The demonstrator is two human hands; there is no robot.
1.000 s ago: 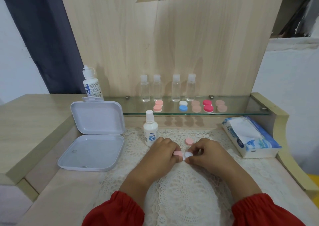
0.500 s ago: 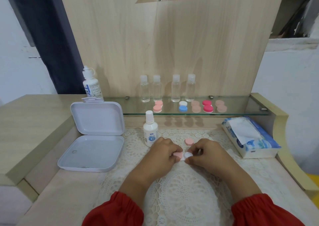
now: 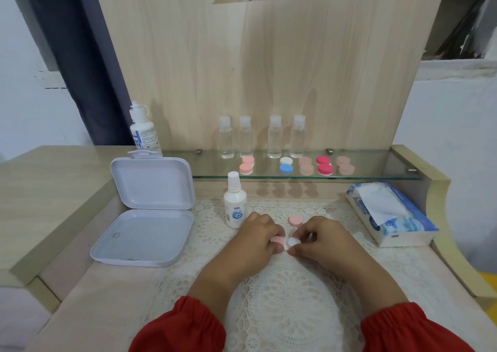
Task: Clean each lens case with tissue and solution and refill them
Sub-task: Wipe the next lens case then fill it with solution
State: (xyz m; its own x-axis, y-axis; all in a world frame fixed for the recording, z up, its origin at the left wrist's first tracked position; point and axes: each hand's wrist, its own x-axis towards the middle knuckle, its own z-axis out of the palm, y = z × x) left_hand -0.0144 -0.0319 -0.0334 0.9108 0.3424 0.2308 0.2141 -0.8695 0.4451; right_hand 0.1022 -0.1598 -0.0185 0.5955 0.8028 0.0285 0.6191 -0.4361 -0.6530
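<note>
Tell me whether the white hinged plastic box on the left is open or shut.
Open: the white hinged plastic box has its lid standing upright behind the tray, whose inside shows.

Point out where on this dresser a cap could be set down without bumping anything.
Free: the lace mat near the sleeves, and the strip between the right hand and tissue pack. Crowded: around the spray bottle, loose pink cap and left hand.
</note>
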